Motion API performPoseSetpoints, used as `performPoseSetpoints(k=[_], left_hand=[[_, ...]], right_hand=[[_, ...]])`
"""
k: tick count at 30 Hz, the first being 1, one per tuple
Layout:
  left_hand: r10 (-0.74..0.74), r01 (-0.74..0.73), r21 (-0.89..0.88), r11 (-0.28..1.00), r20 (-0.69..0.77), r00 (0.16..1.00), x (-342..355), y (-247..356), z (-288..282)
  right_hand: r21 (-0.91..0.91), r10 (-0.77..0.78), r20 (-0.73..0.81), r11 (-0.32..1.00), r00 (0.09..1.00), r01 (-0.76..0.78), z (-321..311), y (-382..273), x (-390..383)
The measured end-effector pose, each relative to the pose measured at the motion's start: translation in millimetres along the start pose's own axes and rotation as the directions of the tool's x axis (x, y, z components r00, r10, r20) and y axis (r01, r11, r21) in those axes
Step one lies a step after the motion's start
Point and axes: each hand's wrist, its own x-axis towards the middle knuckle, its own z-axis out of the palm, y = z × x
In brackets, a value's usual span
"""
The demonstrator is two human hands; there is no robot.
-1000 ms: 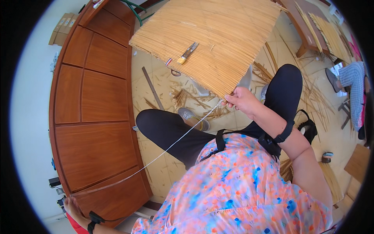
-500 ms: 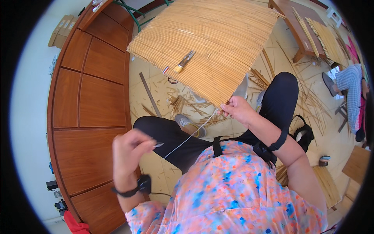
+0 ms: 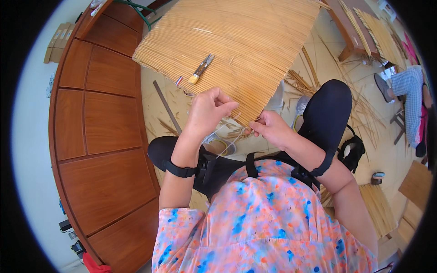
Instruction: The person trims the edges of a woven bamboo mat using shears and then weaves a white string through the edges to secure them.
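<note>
A large mat of thin straw-coloured sticks [image 3: 246, 41] spreads in front of me, its near corner pointing at my lap. My right hand [image 3: 271, 127] pinches that corner between thumb and fingers. Left of it, my left hand [image 3: 210, 111] is closed in a pinch over the mat's near edge; a thin pale needle-like piece shows at its fingertips, too small to tell for sure. A white string [image 3: 227, 146] hangs in a loop between the hands. On the mat lie pliers [image 3: 201, 68] with a yellow-ended handle and a short loose stick [image 3: 231, 60].
A brown wooden cabinet [image 3: 111, 123] stands along the left. Cut sticks [image 3: 359, 109] and a dark strip [image 3: 167, 107] litter the tiled floor. At the upper right, a wooden table [image 3: 348, 34] bears more sticks; another person's leg [image 3: 405, 86] shows below it. A black bag [image 3: 351, 152] lies beside my knee.
My left hand has swung from the lower left up and right to the mat's edge, near my right hand. The string has gone slack. My right hand keeps its pinch on the corner.
</note>
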Motion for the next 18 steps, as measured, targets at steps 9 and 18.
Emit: performPoseSetpoints(k=[9, 18], left_hand=[[-0.156, 0.187, -0.327, 0.926, 0.118, 0.981, -53, -8, 14], [-0.226, 0.337, -0.212, 0.917, 0.418, 0.880, -133, -39, 38]], right_hand=[[-0.008, -0.008, -0.007, 1.000, 1.000, 0.008, -3, -1, 0], [0.005, -0.016, -0.008, 1.000, 1.000, 0.016, -4, 9, 4]])
